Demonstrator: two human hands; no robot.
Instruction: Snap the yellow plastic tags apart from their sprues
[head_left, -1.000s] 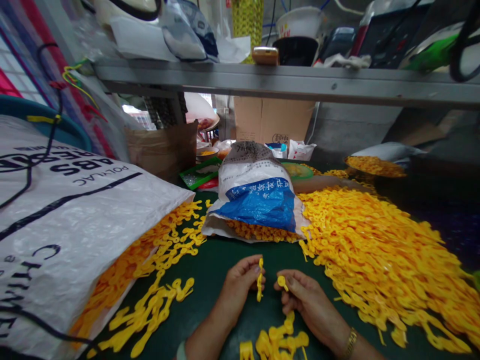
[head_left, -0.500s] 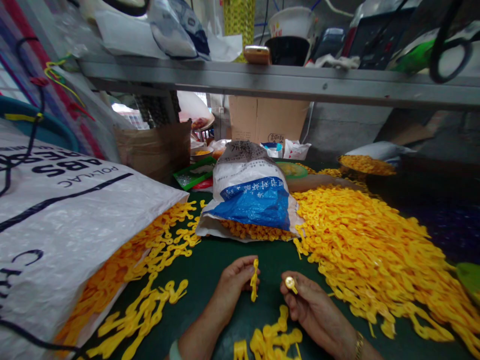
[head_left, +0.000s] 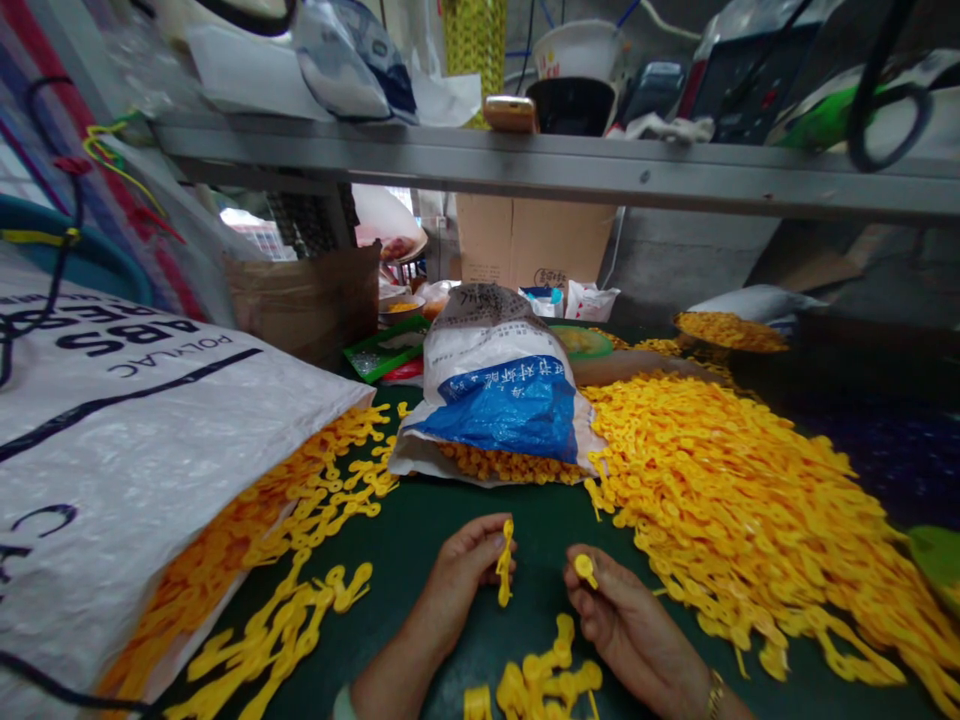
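Near the bottom middle, my left hand (head_left: 465, 565) pinches a long yellow plastic piece (head_left: 505, 562) that hangs upright from its fingertips. A short gap to its right, my right hand (head_left: 622, 610) is closed on a small round yellow plastic piece (head_left: 583, 568). Both hands hover over the dark green table (head_left: 420, 520). A few joined yellow pieces (head_left: 544, 680) lie just below the hands.
A big white woven sack (head_left: 112, 420) spills yellow pieces on the left. A white and blue bag (head_left: 499, 400) lies ahead, and a wide heap of yellow pieces (head_left: 750, 500) spreads to the right. A grey metal shelf (head_left: 525, 165) crosses overhead; cardboard boxes stand behind.
The hands have drawn slightly apart, with the right hand and its small piece shifted to the right. The view has drifted a little.
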